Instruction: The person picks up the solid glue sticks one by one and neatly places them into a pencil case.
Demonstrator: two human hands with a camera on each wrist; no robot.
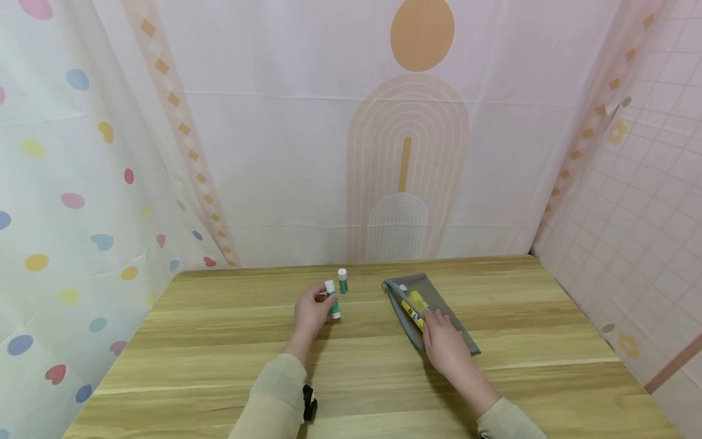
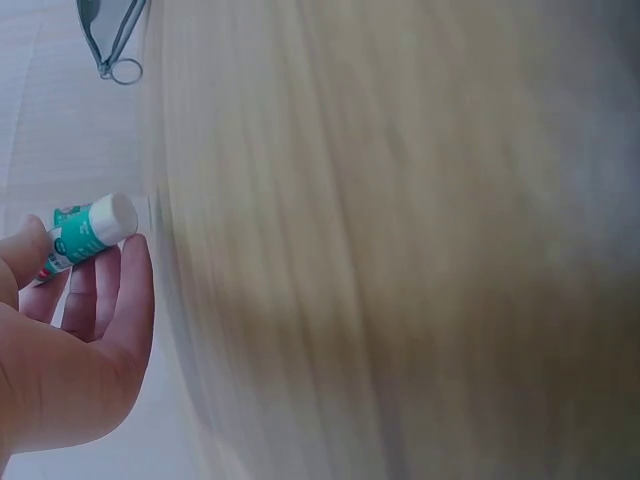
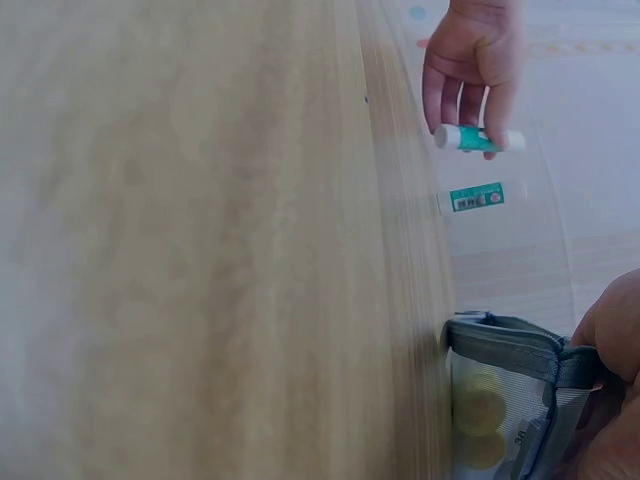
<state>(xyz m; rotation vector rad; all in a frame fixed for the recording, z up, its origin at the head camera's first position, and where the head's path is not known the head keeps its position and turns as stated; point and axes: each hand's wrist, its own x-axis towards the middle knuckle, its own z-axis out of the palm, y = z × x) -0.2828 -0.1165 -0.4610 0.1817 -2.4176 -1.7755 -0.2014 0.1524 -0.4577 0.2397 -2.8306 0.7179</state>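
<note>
A: Location of the held glue stick [image 1: 332,300]?

B: Left of the grey pouch [image 1: 460,332], pinched between thumb and fingers of the left hand [image 1: 311,312], its base at the wooden surface [image 1: 219,341] (contact not confirmable).

A: Anything near it?

B: A second glue stick [image 1: 342,281] stands upright just behind it, also left of the pouch.

A: And the right hand [image 1: 446,347]?

B: Resting on the pouch, fingertips at the yellow tubes [image 1: 415,305] in its open mouth; grip cannot be determined. A patterned curtain [image 1: 329,152] hangs behind the pouch.
</note>
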